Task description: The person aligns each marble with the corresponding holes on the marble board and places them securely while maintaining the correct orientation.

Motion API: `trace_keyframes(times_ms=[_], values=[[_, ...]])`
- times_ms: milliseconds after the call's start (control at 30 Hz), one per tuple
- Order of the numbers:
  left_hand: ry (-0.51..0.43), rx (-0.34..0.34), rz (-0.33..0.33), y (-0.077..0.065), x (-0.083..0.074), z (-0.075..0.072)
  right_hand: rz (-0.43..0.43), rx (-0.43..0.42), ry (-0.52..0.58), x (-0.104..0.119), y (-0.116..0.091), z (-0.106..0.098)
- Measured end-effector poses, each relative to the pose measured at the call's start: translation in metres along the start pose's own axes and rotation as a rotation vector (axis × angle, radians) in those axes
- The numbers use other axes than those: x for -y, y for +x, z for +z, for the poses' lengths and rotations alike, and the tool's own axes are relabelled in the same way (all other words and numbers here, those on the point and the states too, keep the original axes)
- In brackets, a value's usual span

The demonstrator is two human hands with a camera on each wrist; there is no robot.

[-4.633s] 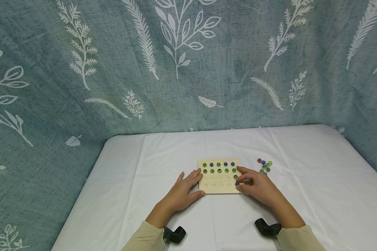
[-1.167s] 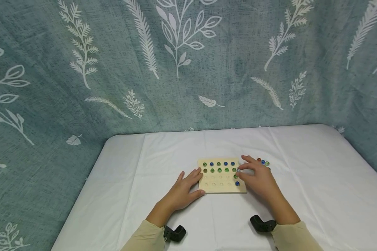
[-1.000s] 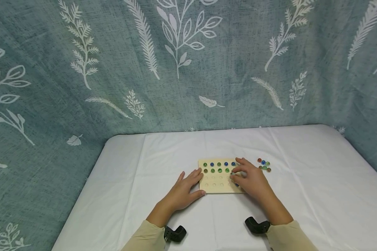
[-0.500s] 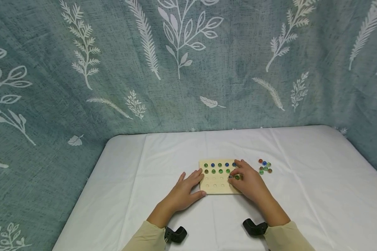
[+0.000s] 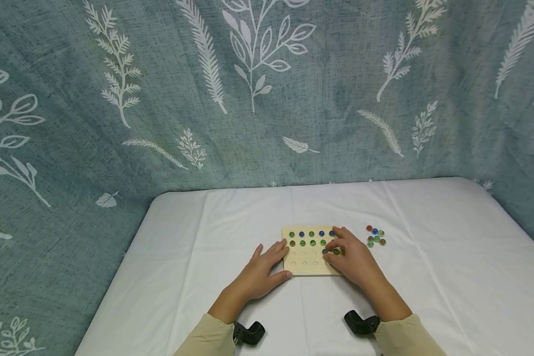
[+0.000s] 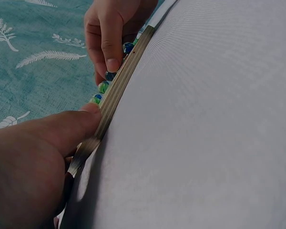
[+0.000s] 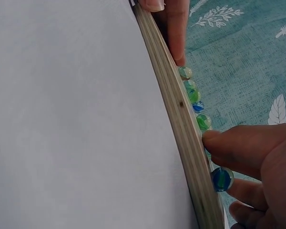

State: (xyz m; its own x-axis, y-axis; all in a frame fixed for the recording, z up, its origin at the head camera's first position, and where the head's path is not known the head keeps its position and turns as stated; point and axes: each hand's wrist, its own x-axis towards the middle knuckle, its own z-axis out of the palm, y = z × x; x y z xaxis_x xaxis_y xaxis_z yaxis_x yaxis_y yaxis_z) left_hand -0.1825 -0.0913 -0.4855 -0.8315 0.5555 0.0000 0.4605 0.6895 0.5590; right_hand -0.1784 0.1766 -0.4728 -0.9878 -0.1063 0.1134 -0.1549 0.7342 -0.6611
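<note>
A pale wooden board (image 5: 300, 269) with rows of round hollows lies flat on the white-covered table. Glass marbles, mostly green and blue, fill its two far rows, and a green marble (image 5: 336, 251) sits at the right end of the third. Just left of that one, my right hand (image 5: 358, 259) pinches a dark blue marble (image 5: 325, 251) at a third-row hollow. My left hand (image 5: 260, 274) rests along the board's left edge with fingers extended, its thumb at the near corner. A blue marble (image 7: 222, 179) by the near edge shows in the right wrist view; my right hand hides it in the head view.
Several loose marbles (image 5: 377, 239) in red, blue, green and brown lie on the cloth right of the board. White cloth (image 5: 222, 232) covers the table, and a teal leaf-print curtain (image 5: 267, 148) hangs behind it.
My right hand has left the blue marble in the nearest row and brought another marble in from the right to the third row. The loose group is smaller. My left hand keeps its place.
</note>
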Motion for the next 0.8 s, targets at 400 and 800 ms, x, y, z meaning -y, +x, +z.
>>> trace_keyframes(times_ms=[400, 800], values=[[0.003, -0.002, 0.005, 0.0, -0.001, 0.0, 0.025, 0.0, 0.054, -0.005, -0.001, -0.016], [0.002, -0.006, 0.002, 0.0, 0.001, 0.001, 0.154, -0.125, 0.052, -0.018, -0.004, -0.051]])
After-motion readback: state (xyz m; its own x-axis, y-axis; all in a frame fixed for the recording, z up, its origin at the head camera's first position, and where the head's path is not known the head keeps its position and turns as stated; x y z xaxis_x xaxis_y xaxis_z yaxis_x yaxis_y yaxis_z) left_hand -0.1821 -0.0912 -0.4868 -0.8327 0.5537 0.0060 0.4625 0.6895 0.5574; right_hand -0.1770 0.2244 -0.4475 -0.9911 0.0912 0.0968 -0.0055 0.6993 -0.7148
